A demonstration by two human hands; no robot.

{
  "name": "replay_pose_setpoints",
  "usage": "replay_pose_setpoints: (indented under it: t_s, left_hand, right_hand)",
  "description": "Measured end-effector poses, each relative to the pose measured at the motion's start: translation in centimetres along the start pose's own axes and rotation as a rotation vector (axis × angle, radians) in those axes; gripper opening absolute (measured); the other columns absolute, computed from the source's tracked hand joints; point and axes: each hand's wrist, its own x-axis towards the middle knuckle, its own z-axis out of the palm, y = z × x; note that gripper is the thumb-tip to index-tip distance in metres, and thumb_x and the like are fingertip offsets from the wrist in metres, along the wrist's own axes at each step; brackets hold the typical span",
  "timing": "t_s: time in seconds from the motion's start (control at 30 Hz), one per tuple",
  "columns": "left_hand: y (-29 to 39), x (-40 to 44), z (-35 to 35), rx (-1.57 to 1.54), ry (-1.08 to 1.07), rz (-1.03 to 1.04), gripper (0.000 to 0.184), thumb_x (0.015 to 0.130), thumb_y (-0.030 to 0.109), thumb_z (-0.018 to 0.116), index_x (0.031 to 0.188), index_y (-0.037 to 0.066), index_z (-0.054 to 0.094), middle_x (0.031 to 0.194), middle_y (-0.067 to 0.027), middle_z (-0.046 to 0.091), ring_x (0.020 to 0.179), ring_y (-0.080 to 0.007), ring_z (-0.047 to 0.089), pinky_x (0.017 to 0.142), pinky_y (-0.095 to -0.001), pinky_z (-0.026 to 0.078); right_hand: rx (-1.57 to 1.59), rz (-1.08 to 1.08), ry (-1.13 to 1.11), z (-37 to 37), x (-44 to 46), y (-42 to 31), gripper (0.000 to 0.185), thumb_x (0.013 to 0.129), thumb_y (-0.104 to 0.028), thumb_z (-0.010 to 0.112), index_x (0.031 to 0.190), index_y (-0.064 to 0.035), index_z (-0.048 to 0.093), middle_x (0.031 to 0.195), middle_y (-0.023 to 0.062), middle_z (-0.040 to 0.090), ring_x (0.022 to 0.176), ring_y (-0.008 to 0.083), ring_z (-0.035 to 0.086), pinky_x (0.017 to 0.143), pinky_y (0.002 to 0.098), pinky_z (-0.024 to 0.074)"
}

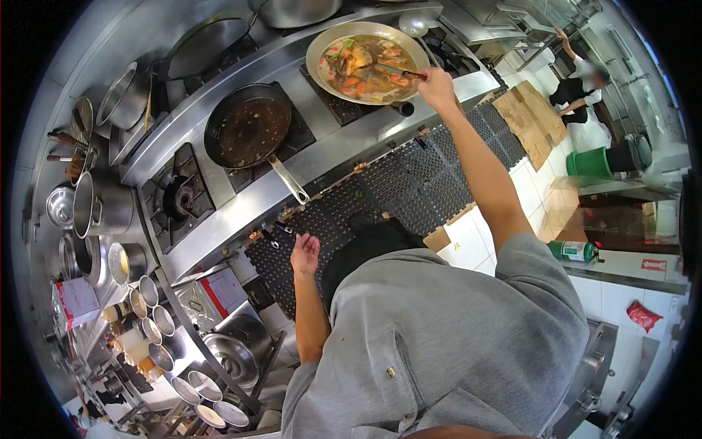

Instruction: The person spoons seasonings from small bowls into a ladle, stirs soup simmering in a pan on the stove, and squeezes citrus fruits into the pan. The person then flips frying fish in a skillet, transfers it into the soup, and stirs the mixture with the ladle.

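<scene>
In the head view my right hand (437, 89) is wrapped around the dark handle of a cooking utensil (401, 71). Its far end dips into a wide pan (316, 72) of broth with orange and reddish chunks; that end is partly hidden by the food, so I cannot tell its exact shape. My left hand (306, 254) hangs low in front of the stove, palm up, fingers loosely apart, with nothing in it. Nearest to it is the metal handle of a dark frying pan (248, 126), which sits on the neighbouring burner with brown residue inside.
A bare burner (179, 197) is at the stove's left end. Pots (102, 205) and several small metal containers (162, 320) stand on the left. Black perforated mats (395, 175) cover the floor. Another person (578, 95) is at the far right, near a green bin (589, 163).
</scene>
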Motion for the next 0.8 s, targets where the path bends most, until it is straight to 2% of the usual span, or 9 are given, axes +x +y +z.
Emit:
replay_pose_setpoints:
  t_s: [0.13, 0.3, 0.37, 0.43, 0.5, 0.57, 0.63, 0.7, 0.8]
  left_hand:
    - [-1.5, -1.1, -3.8, -0.034, 0.095, -0.021, 0.041, 0.09, 0.037, 0.054, 0.105, -0.002, 0.055, 0.084, -0.0101, 0.057, 0.077, -0.0209, 0.057, 0.073, -0.0305, 0.051]
    - [-2.7, -2.6, -8.4, -0.066, 0.18, -0.017, 0.036, 0.09, 0.033, 0.055, 0.102, -0.001, 0.055, 0.082, -0.0111, 0.058, 0.073, -0.0209, 0.057, 0.069, -0.0308, 0.052]
    - [-3.6, -3.3, -9.5, -0.05, 0.193, 0.001, 0.034, 0.09, 0.032, 0.056, 0.101, -0.001, 0.056, 0.081, -0.0109, 0.058, 0.071, -0.0207, 0.058, 0.067, -0.0306, 0.052]
    - [-3.4, -5.3, -9.4, 0.009, 0.202, 0.057, 0.028, 0.089, 0.028, 0.057, 0.097, 0.001, 0.057, 0.078, -0.0102, 0.06, 0.068, -0.0197, 0.058, 0.064, -0.0304, 0.051]
    - [-3.7, -5.7, -8.8, 0.025, 0.23, 0.073, 0.025, 0.088, 0.026, 0.057, 0.096, 0.002, 0.057, 0.077, -0.0095, 0.06, 0.066, -0.0195, 0.058, 0.062, -0.0305, 0.051]
    - [-4.5, -6.3, -8.6, 0.074, 0.228, 0.071, 0.022, 0.088, 0.024, 0.058, 0.096, 0.003, 0.057, 0.076, -0.0089, 0.06, 0.065, -0.0194, 0.059, 0.06, -0.0307, 0.051]
    - [-5.5, -6.3, -8.0, 0.133, 0.245, 0.039, 0.016, 0.087, 0.02, 0.058, 0.093, 0.005, 0.057, 0.074, -0.0078, 0.059, 0.06, -0.0195, 0.059, 0.056, -0.0308, 0.051]
    - [-6.4, -6.6, -7.7, 0.193, 0.225, 0.021, 0.016, 0.087, 0.02, 0.058, 0.092, 0.006, 0.057, 0.073, -0.0073, 0.059, 0.059, -0.0194, 0.059, 0.054, -0.0307, 0.051]
    - [-7.1, -7.3, -7.6, 0.279, 0.19, 0.011, 0.017, 0.087, 0.023, 0.059, 0.09, 0.006, 0.057, 0.072, -0.0066, 0.059, 0.058, -0.0185, 0.059, 0.053, -0.0304, 0.051]
  right_hand:
    - [-0.354, -0.107, 0.103, 0.1, -0.2, -1.2, 0.029, 0.069, -0.016, 0.068, 0.093, -0.0018, 0.061, 0.085, 0.0192, 0.064, 0.078, 0.0352, 0.064, 0.069, 0.0435, 0.0513]
    - [-0.404, -0.194, 0.203, -1.7, -0.8, -0.6, 0.029, 0.07, -0.016, 0.066, 0.096, -0.0053, 0.058, 0.086, 0.0173, 0.063, 0.078, 0.0352, 0.063, 0.069, 0.0442, 0.0513]
    - [-0.222, -0.099, 0.29, -1.4, -1.4, 0.2, 0.026, 0.072, -0.015, 0.062, 0.095, -0.0043, 0.061, 0.084, 0.0183, 0.064, 0.081, 0.0356, 0.063, 0.071, 0.0439, 0.05]
    - [0.133, 0.031, 0.159, -2.2, -3.8, -0.7, 0.029, 0.075, -0.015, 0.06, 0.101, -0.0028, 0.063, 0.087, 0.0201, 0.065, 0.08, 0.0355, 0.062, 0.072, 0.0384, 0.0477]
    - [0.637, 0.167, 0.028, 0.3, -6.6, -1.7, 0.024, 0.079, -0.011, 0.064, 0.097, 0.0042, 0.063, 0.078, 0.0084, 0.064, 0.071, 0.0165, 0.059, 0.066, 0.0296, 0.0456]
    - [0.925, 0.351, -0.108, 2.3, -10.0, -5.2, 0.022, 0.079, -0.009, 0.065, 0.096, 0.0048, 0.063, 0.077, 0.0043, 0.061, 0.071, 0.0109, 0.055, 0.064, 0.0267, 0.0443]
    - [0.855, 0.242, -0.213, 6.6, -11.8, -6.4, 0.023, 0.078, -0.012, 0.067, 0.096, 0.0016, 0.064, 0.08, 0.0059, 0.063, 0.072, 0.0131, 0.056, 0.066, 0.0276, 0.0452]
    - [0.562, -0.008, -0.184, 11.6, -12.6, -8.4, 0.024, 0.077, -0.018, 0.065, 0.095, -0.0016, 0.064, 0.084, 0.0158, 0.066, 0.076, 0.0258, 0.064, 0.069, 0.0352, 0.048]
    - [0.537, -0.015, -0.264, 13.9, -13.7, -14.0, 0.029, 0.076, -0.019, 0.063, 0.1, -0.0015, 0.062, 0.083, 0.0193, 0.065, 0.081, 0.0354, 0.063, 0.073, 0.0415, 0.0485]
